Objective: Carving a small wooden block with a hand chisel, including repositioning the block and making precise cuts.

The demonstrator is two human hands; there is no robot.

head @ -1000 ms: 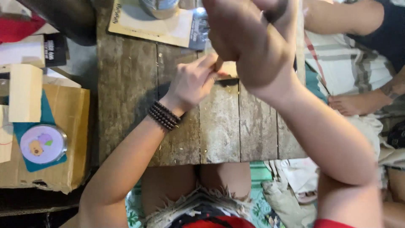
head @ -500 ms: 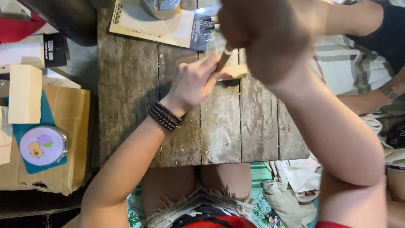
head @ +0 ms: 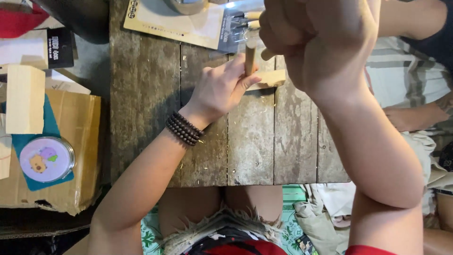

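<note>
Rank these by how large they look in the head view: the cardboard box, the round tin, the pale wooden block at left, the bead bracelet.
1. cardboard box, clearly the largest.
2. pale wooden block.
3. round tin, close to the block in area, so this order is unsure.
4. bead bracelet on the left wrist, smallest.

Single head view, looking steeply down from above near edge of plank table (head: 141,118), close in; right hand (head: 325,42) raised nearest lens at top right, left hand (head: 222,89) lower on tabletop
</note>
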